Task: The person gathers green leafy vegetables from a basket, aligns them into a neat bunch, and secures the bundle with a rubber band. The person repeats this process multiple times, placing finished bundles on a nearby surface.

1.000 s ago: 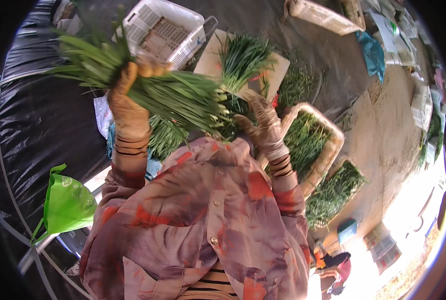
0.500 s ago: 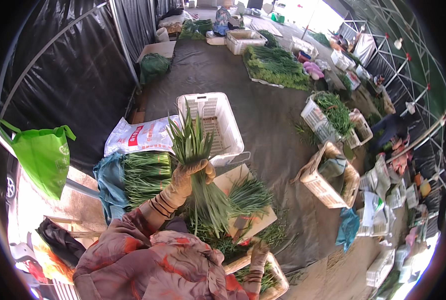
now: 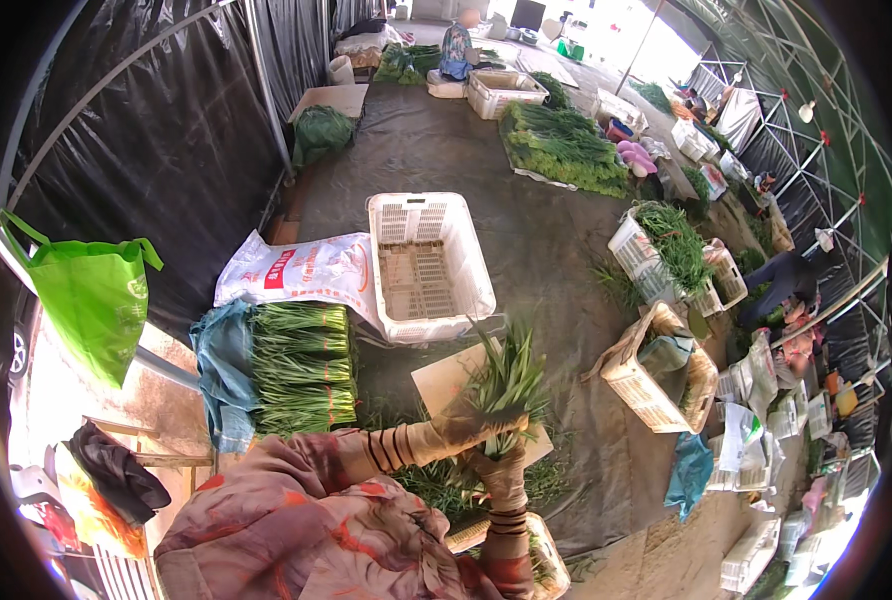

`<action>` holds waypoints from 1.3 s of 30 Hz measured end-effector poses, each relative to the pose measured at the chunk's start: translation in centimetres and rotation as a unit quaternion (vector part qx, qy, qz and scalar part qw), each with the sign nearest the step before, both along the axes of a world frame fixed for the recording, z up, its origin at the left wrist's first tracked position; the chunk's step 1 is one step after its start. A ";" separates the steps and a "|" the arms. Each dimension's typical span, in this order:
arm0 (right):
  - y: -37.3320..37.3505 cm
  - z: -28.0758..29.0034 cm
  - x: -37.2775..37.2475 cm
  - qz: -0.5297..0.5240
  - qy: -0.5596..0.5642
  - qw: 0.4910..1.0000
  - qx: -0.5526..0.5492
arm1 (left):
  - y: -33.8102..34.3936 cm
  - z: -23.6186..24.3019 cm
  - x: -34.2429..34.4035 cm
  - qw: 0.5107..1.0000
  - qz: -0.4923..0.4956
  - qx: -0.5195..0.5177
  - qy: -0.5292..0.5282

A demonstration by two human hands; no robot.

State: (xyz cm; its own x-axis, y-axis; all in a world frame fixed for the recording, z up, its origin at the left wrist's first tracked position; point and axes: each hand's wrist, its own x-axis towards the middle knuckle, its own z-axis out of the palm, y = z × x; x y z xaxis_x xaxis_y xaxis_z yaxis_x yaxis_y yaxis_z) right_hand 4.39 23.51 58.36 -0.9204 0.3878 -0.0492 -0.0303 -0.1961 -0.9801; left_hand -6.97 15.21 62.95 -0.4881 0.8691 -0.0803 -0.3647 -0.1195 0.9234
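Note:
A bunch of garlic chives (image 3: 513,372), long flat green leaves, stands nearly upright above a tan board (image 3: 436,385). My gloved left hand (image 3: 474,424) reaches across from the left and is closed around its lower part. Just below, my gloved right hand (image 3: 499,472) is closed around the pale stem ends (image 3: 503,443). The two hands almost touch, and they hide part of the board. Loose greens (image 3: 421,480) lie under my left forearm. A crate (image 3: 551,560) with greens in it is partly hidden by my right forearm.
Tied bundles of chives (image 3: 304,365) lie on blue cloth (image 3: 224,365) to the left. Beyond are a white printed sack (image 3: 296,270) and a white plastic crate (image 3: 481,290). A tan crate (image 3: 606,370) stands at right. A person (image 3: 456,50) sits at the far end.
My left hand has moved right and down with the bunch, from in front of the white crate to over the board. My right hand has come up from the near crate to the stem ends.

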 end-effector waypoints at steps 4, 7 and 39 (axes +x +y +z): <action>4.1 -0.8 1.2 0.229 -0.174 0.957 -0.039 | -1.2 0.2 0.2 0.985 -0.057 0.010 0.162; 6.2 -4.5 2.1 0.264 -0.045 0.963 -0.001 | -0.6 -3.7 -0.9 0.964 -0.192 -0.019 0.180; 0.5 -14.0 22.7 0.294 -0.501 0.742 0.334 | -6.4 -5.8 -11.5 0.957 0.241 0.059 -0.151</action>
